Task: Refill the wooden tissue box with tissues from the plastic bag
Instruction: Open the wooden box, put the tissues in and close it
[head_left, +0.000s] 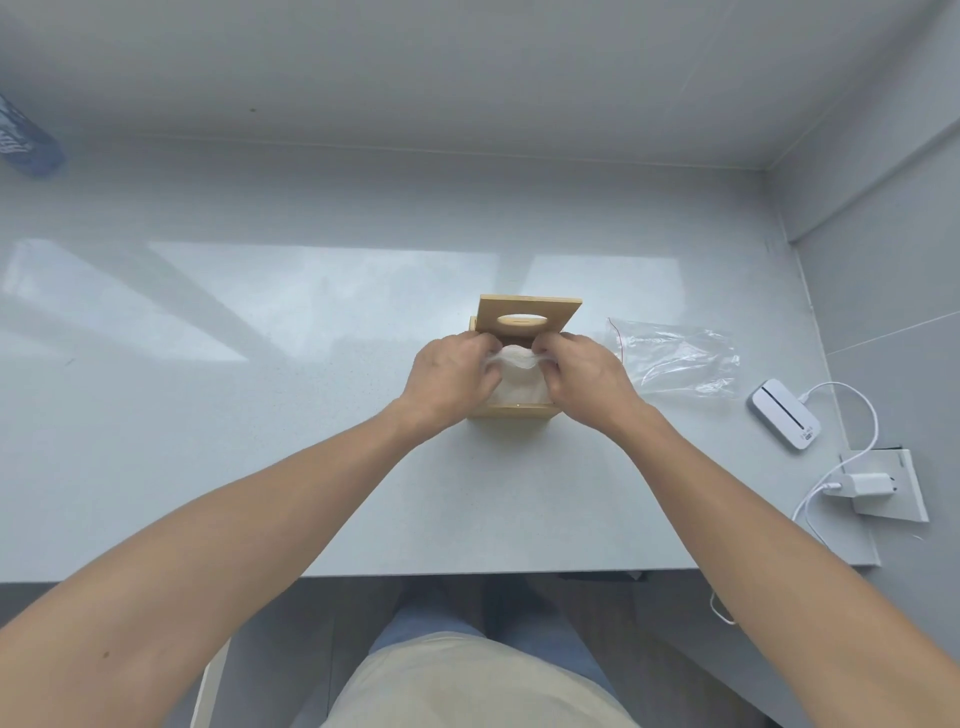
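The wooden tissue box (511, 411) stands in the middle of the pale table, its lid (527, 313) with an oval slot tipped up at the back. White tissues (519, 382) fill the open top. My left hand (451, 379) and my right hand (587, 376) are both over the box, fingers pinched on the top tissue near the lid's lower edge. The clear plastic bag (680, 361) lies flat and crumpled on the table just right of the box; no tissues show in it.
A white flat device (785, 414) with a cable lies at the right, wired to a white charger (865, 487) on a wall socket plate. A blue-white object (26, 137) sits at the far left. Grey walls (467, 67) close the back and right.
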